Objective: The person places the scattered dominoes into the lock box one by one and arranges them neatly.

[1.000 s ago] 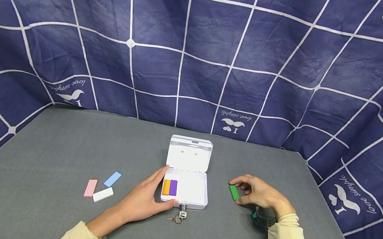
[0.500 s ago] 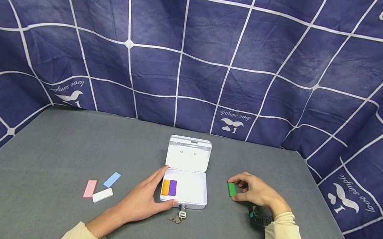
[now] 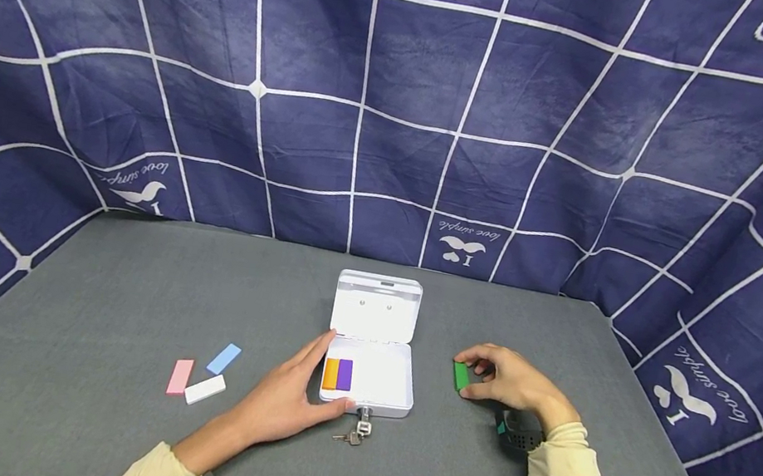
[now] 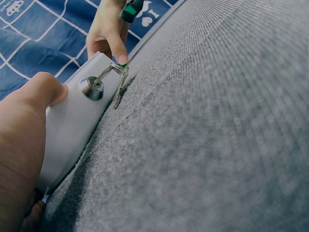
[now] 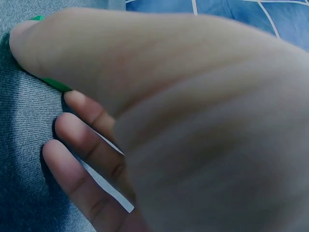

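Note:
A white metal lockbox [image 3: 384, 371] sits with its lid [image 3: 374, 317] raised at the table's middle. Inside, an orange block [image 3: 331, 374] and a purple block [image 3: 345, 375] lie side by side at the left wall. My left hand [image 3: 279, 396] holds the box's near left corner, thumb on the front face beside the lock [image 4: 91, 88], other fingers along the left side. Keys [image 3: 354, 438] hang from that lock onto the cloth. To the right of the box, my right hand [image 3: 509, 380] pinches a green block [image 3: 460, 377] between thumb and fingertips, low over the table.
Left of my left hand lie a pink block [image 3: 180, 377], a white block [image 3: 205, 390] and a blue block [image 3: 223, 359] on the grey tablecloth [image 3: 114, 294]. A blue curtain with white grid lines [image 3: 395, 156] rises behind the table and at both sides.
The green block has shifted slightly left and turned more upright in the head view, with my right hand on it. My left hand has stayed on the box.

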Motion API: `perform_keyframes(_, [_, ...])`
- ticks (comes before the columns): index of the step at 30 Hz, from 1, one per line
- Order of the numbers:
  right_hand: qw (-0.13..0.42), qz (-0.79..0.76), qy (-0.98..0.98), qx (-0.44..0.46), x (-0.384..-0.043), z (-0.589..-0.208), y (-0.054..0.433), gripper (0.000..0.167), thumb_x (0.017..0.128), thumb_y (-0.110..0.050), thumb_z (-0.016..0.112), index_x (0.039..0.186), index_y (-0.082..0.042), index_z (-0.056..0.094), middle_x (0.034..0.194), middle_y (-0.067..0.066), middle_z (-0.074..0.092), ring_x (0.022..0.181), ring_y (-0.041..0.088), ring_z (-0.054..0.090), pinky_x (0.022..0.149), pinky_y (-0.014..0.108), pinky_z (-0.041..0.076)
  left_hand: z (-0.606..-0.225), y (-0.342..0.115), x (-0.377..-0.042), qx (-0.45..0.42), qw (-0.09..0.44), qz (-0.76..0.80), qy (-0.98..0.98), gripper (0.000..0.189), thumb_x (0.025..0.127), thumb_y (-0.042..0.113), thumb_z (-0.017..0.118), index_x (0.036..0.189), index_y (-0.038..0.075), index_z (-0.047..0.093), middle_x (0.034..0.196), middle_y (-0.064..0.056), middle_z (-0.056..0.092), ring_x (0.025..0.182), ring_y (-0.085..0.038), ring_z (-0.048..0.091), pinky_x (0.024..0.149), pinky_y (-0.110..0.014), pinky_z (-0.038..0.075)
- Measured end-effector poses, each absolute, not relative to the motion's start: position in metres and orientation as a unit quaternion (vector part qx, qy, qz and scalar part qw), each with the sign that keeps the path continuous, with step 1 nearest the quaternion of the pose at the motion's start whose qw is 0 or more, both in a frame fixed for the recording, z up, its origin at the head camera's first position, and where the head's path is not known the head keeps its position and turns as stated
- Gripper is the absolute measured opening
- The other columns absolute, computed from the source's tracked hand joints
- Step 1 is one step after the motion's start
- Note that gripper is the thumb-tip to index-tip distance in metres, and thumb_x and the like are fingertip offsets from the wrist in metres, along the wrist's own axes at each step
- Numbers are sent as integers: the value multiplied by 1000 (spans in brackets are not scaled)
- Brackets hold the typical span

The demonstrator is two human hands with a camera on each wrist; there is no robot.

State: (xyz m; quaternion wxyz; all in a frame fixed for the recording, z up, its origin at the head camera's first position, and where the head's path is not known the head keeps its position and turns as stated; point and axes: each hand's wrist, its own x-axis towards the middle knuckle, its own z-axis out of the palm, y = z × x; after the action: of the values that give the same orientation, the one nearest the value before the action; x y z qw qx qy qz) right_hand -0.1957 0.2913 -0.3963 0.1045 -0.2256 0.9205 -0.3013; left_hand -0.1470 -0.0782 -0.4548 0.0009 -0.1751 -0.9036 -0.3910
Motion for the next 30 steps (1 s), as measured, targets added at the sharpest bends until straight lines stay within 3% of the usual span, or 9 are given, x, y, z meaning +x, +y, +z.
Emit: perform_keyframes(30, [57,-292,926,-234,-194,-390,287,42,84,-21,86,120,-4,74,106,8,67,95,18,62,81,28,57,-456,-79,-147,-178,0,-392,-902,108,82,65,77,165,20,25,166,-7,35,142,-32,49,110,-55,44])
